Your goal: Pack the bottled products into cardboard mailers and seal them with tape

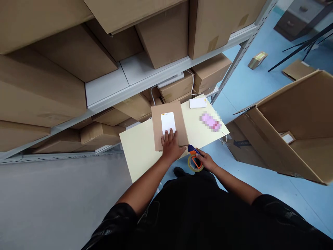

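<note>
A flat brown cardboard parcel [168,118] with a white label [168,122] lies on a small cream table [140,152]. My left hand [170,146] rests flat on the parcel's near edge, fingers touching the label. My right hand [205,160] grips a tape dispenser [194,159] with an orange and blue handle and a clear tape roll, held just off the table's near right edge.
A white device [197,102] with a cable and a pink blurred item [210,121] lie on the table's far right. Metal shelving [145,78] packed with cardboard boxes stands behind. A large open carton [293,128] lies on its side on the blue floor at right.
</note>
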`<state>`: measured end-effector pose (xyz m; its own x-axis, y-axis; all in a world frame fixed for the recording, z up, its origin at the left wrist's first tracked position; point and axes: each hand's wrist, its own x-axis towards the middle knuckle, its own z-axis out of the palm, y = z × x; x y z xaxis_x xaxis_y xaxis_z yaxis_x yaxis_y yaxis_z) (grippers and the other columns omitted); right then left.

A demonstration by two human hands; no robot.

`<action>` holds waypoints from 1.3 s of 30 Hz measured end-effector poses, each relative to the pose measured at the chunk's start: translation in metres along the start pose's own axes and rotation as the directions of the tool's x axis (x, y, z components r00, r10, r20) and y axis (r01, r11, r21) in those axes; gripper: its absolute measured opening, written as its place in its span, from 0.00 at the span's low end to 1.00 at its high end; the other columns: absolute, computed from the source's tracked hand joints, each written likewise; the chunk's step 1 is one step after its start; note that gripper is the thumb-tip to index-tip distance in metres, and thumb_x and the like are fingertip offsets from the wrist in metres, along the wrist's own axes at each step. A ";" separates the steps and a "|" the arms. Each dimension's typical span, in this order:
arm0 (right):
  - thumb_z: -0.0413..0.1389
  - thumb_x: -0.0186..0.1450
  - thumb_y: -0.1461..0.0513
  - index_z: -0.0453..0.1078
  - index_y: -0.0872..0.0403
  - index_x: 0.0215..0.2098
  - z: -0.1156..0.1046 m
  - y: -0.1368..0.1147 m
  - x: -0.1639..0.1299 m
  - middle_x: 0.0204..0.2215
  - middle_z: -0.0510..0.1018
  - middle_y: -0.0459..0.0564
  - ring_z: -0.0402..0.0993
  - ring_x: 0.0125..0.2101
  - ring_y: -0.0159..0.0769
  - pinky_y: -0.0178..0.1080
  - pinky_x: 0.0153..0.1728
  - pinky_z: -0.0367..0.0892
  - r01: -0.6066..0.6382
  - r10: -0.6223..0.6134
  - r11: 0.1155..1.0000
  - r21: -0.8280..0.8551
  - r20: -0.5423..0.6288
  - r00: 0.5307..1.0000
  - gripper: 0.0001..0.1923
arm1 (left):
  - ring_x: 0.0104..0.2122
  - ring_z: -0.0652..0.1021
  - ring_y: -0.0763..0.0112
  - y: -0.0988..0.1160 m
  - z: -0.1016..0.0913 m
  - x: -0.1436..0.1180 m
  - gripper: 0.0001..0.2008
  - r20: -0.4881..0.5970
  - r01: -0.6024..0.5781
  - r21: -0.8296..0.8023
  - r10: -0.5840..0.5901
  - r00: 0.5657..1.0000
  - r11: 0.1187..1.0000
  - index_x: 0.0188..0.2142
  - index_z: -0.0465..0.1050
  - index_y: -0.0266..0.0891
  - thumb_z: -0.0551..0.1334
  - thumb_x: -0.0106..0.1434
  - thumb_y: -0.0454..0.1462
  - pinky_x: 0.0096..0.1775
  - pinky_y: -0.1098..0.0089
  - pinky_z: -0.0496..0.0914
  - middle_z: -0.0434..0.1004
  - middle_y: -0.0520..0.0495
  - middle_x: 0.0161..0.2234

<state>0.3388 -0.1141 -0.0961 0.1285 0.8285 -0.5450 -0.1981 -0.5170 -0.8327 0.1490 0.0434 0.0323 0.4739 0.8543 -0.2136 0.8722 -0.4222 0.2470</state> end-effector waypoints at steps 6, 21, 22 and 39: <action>0.65 0.61 0.43 0.72 0.46 0.63 -0.006 -0.002 0.002 0.60 0.78 0.49 0.73 0.61 0.50 0.56 0.66 0.65 -0.008 0.009 1.000 -0.011 0.029 1.000 0.35 | 0.75 0.48 0.46 -0.090 -0.061 0.008 0.54 0.406 -0.551 0.027 0.494 0.769 0.834 0.75 0.47 0.48 0.70 0.56 0.53 0.69 0.47 0.49 0.43 0.39 0.76; 0.67 0.60 0.45 0.74 0.46 0.62 -0.024 -0.030 0.014 0.49 0.85 0.49 0.80 0.54 0.52 0.57 0.62 0.69 -0.121 0.125 0.991 -0.056 0.077 0.989 0.35 | 0.74 0.53 0.51 -0.128 -0.066 0.045 0.48 0.437 -0.735 0.038 0.650 0.622 0.677 0.70 0.59 0.60 0.74 0.52 0.46 0.68 0.55 0.52 0.53 0.49 0.74; 0.68 0.59 0.45 0.74 0.47 0.61 -0.026 -0.032 0.016 0.49 0.85 0.49 0.80 0.53 0.52 0.57 0.62 0.69 -0.121 0.127 0.990 -0.065 0.090 0.988 0.35 | 0.73 0.54 0.51 -0.128 -0.069 0.048 0.48 0.454 -0.739 0.024 0.652 0.607 0.673 0.70 0.59 0.61 0.75 0.51 0.45 0.68 0.56 0.52 0.54 0.50 0.74; 0.66 0.61 0.47 0.75 0.50 0.61 -0.077 -0.111 0.126 0.52 0.83 0.52 0.79 0.49 0.46 0.52 0.59 0.70 -0.024 0.005 0.989 -0.143 -0.133 0.991 0.33 | 0.65 0.64 0.35 0.005 0.014 0.018 0.53 0.015 -0.347 0.129 0.348 0.937 0.929 0.75 0.51 0.36 0.59 0.61 0.66 0.68 0.41 0.46 0.56 0.30 0.72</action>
<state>0.4521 0.0306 -0.0800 0.2561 0.7901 -0.5569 -0.0603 -0.5619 -0.8250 0.1631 0.0523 0.0164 0.7495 0.6494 -0.1288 0.6616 -0.7275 0.1819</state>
